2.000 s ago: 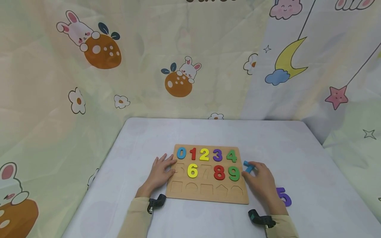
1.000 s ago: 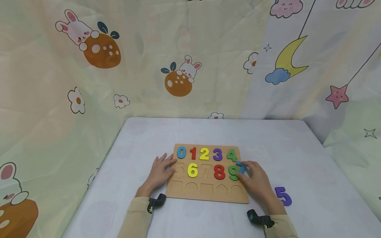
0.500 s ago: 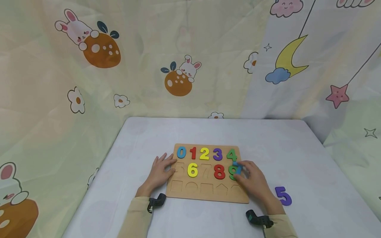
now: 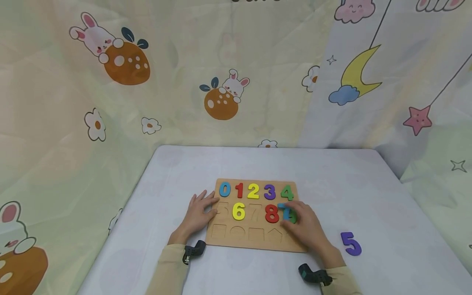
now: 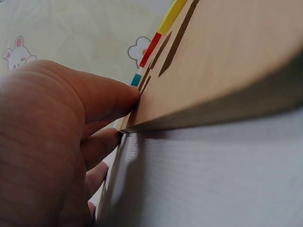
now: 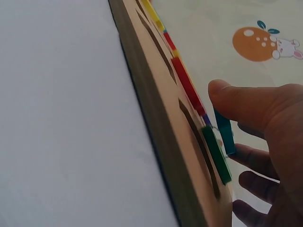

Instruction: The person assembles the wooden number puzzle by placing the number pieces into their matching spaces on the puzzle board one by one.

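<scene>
In the head view, a wooden number puzzle board (image 4: 243,241) lies on the table with coloured digits in its recesses. My right hand (image 4: 307,225) pinches a blue number 7 (image 4: 282,206) between thumb and fingers, held above the board and partly covering the green 9 (image 4: 293,216). The right wrist view shows the blue piece (image 6: 226,135) apart from the board, over the green digit (image 6: 216,153). My left hand (image 4: 197,215) rests at the board's left edge, fingers spread; in the left wrist view its thumb (image 5: 118,97) touches the board's surface.
A purple number 5 (image 4: 351,243) lies on the white table (image 4: 387,205) to the right of the board. The 5 and 7 outlines and a bottom row of shape outlines show bare wood. A printed cloth backdrop (image 4: 177,82) stands behind the table.
My right hand has carried the blue 7 leftward from beyond the board's right edge to over the 9. The purple 5 is now fully uncovered. My left hand has stayed in place.
</scene>
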A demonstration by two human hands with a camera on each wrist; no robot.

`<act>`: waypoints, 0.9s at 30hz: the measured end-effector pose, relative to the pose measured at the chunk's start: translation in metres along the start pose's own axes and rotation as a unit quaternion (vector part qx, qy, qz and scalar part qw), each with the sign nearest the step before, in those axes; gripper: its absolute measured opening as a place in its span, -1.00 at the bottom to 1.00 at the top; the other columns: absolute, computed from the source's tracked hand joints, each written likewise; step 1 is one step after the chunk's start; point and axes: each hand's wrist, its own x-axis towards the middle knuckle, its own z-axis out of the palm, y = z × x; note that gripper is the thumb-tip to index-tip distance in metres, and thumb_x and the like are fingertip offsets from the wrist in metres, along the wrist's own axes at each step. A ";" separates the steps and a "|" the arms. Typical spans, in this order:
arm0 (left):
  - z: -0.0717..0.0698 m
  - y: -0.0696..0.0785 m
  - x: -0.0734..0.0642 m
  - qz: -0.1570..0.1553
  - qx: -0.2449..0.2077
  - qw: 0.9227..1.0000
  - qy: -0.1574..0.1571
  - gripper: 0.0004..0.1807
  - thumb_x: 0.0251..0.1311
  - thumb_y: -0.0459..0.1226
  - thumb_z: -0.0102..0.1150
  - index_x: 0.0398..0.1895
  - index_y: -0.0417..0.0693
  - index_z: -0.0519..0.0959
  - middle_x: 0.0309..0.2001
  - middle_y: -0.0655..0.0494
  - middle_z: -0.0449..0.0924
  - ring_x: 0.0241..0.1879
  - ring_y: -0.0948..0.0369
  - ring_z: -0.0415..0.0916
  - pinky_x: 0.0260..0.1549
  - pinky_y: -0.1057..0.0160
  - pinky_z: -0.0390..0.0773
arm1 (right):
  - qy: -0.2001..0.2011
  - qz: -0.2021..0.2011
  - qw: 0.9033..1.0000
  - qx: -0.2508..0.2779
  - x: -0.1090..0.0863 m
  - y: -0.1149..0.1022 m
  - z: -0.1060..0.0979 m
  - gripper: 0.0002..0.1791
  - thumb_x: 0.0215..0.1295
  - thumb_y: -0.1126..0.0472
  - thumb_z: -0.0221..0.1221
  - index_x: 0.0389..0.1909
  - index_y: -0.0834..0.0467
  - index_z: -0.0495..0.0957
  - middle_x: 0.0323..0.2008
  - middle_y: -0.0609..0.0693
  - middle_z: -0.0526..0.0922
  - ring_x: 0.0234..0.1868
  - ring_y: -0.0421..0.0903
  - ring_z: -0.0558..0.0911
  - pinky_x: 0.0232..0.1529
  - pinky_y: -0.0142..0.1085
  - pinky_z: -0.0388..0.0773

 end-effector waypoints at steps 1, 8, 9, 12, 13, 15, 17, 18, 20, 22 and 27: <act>0.000 0.000 0.000 0.001 0.000 1.000 0.000 -0.58 0.24 -0.23 0.20 0.19 0.01 0.58 0.41 0.07 0.32 0.50 0.00 -0.03 0.50 -0.08 -0.31 | 0.000 -0.002 1.000 0.001 0.000 -0.002 0.001 -0.41 0.06 0.07 0.45 0.14 0.05 0.54 0.21 0.12 0.50 0.27 0.20 0.40 0.25 0.18 0.40; -0.001 0.000 0.000 0.000 0.003 1.000 -0.003 -0.58 0.25 -0.23 0.20 0.20 0.02 0.57 0.41 0.09 0.31 0.51 0.01 -0.04 0.50 -0.06 -0.32 | -0.009 -0.015 1.000 0.015 -0.001 -0.009 0.008 -0.41 0.04 0.04 0.46 0.13 0.02 0.55 0.21 0.05 0.50 0.27 0.13 0.41 0.26 0.17 0.39; -0.001 0.000 0.000 0.001 0.003 1.000 -0.002 -0.58 0.25 -0.23 0.20 0.19 0.02 0.58 0.41 0.09 0.31 0.51 0.01 -0.04 0.50 -0.06 -0.32 | -0.008 -0.019 1.000 0.014 -0.001 -0.010 0.009 -0.41 0.03 0.04 0.47 0.13 0.02 0.55 0.20 0.03 0.50 0.27 0.11 0.41 0.27 0.17 0.38; -0.001 0.001 0.000 0.001 0.002 1.000 0.000 -0.58 0.25 -0.23 0.21 0.19 0.02 0.58 0.41 0.08 0.32 0.51 0.01 -0.03 0.50 -0.07 -0.32 | -0.003 -0.033 0.999 0.013 -0.001 -0.013 0.012 -0.41 0.00 0.03 0.48 0.10 0.04 0.58 0.17 0.02 0.52 0.26 0.10 0.42 0.28 0.14 0.38; -0.001 0.001 0.000 0.000 0.003 1.000 0.000 -0.58 0.25 -0.23 0.20 0.19 0.02 0.58 0.41 0.08 0.32 0.51 0.01 -0.03 0.50 -0.07 -0.32 | -0.002 -0.040 0.999 0.009 0.000 -0.015 0.013 -0.41 -0.01 0.03 0.49 0.09 0.06 0.59 0.16 0.02 0.53 0.26 0.09 0.42 0.27 0.14 0.39; -0.001 0.001 -0.001 0.000 0.003 1.000 0.001 -0.58 0.24 -0.23 0.21 0.19 0.02 0.58 0.41 0.08 0.32 0.50 0.01 -0.03 0.50 -0.07 -0.31 | -0.002 -0.052 0.999 0.001 0.001 -0.018 0.015 -0.41 -0.02 0.02 0.49 0.08 0.09 0.60 0.14 0.02 0.54 0.24 0.09 0.43 0.28 0.12 0.39; -0.001 0.001 -0.001 -0.001 0.003 1.000 0.002 -0.58 0.24 -0.23 0.20 0.19 0.02 0.58 0.40 0.08 0.32 0.50 0.00 -0.03 0.50 -0.08 -0.31 | -0.004 -0.061 0.998 -0.011 0.001 -0.022 0.018 -0.40 -0.02 0.00 0.49 0.07 0.11 0.62 0.13 0.01 0.55 0.23 0.07 0.43 0.28 0.10 0.40; -0.001 0.002 0.000 -0.003 0.004 1.000 0.001 -0.58 0.24 -0.23 0.20 0.19 0.02 0.58 0.41 0.08 0.32 0.50 0.01 -0.03 0.50 -0.07 -0.31 | -0.005 -0.065 0.998 -0.015 0.002 -0.023 0.019 -0.40 -0.02 -0.01 0.49 0.07 0.11 0.62 0.13 -0.01 0.55 0.23 0.05 0.43 0.28 0.08 0.40; -0.001 0.002 0.000 -0.004 0.003 1.000 0.001 -0.58 0.24 -0.23 0.20 0.19 0.02 0.58 0.41 0.08 0.32 0.51 0.01 -0.03 0.50 -0.07 -0.31 | -0.006 -0.068 0.997 -0.020 0.002 -0.025 0.022 -0.41 -0.02 -0.02 0.49 0.06 0.09 0.64 0.13 -0.04 0.55 0.22 0.02 0.42 0.28 0.06 0.40; -0.001 0.002 0.000 -0.005 0.003 1.000 0.001 -0.58 0.25 -0.23 0.20 0.19 0.03 0.58 0.41 0.08 0.32 0.51 0.01 -0.04 0.50 -0.06 -0.32 | -0.005 -0.072 0.997 -0.022 0.003 -0.026 0.024 -0.42 -0.03 -0.03 0.49 0.05 0.07 0.65 0.13 -0.06 0.55 0.20 0.00 0.43 0.27 0.03 0.41; 0.000 0.002 0.001 -0.007 0.002 1.000 0.003 -0.58 0.24 -0.22 0.19 0.19 0.03 0.58 0.41 0.09 0.32 0.51 0.02 -0.03 0.50 -0.05 -0.32 | -0.001 -0.081 0.996 -0.028 0.004 -0.031 0.028 -0.44 -0.04 -0.02 0.50 0.03 0.06 0.66 0.11 -0.07 0.58 0.14 -0.04 0.46 0.23 -0.02 0.43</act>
